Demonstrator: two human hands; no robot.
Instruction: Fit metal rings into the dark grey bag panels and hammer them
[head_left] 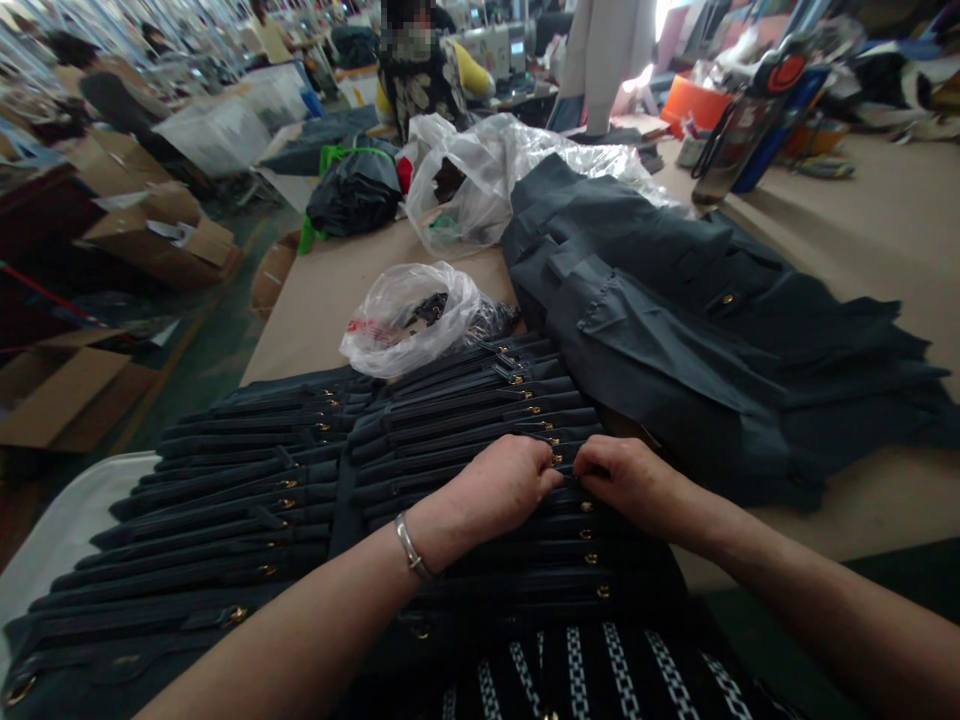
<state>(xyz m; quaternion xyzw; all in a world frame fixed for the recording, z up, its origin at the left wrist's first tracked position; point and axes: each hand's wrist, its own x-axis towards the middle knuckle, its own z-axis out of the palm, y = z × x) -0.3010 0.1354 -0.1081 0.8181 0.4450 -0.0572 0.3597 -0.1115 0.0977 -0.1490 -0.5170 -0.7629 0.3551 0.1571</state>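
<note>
Rows of dark zippered fabric pieces (420,420) overlap in front of me, each with a small gold zipper slider (586,507) near its end. My left hand (514,482), with a silver bangle on the wrist, is closed in a pinch beside one of the gold sliders, over the right-hand stack. A small gap away, my right hand (622,480) is also pinched closed at the right ends of the same pieces. What sits between the fingertips of either hand is hidden. A second stack of zippered pieces (247,510) lies to the left.
Behind the stacks stands an open clear plastic bag (409,320) of small dark parts. Loose dark fabric (675,300) covers the table to the right. A bottle (739,140) and another plastic bag (480,170) stand farther back. Cardboard boxes (161,230) and a person (420,80) are beyond.
</note>
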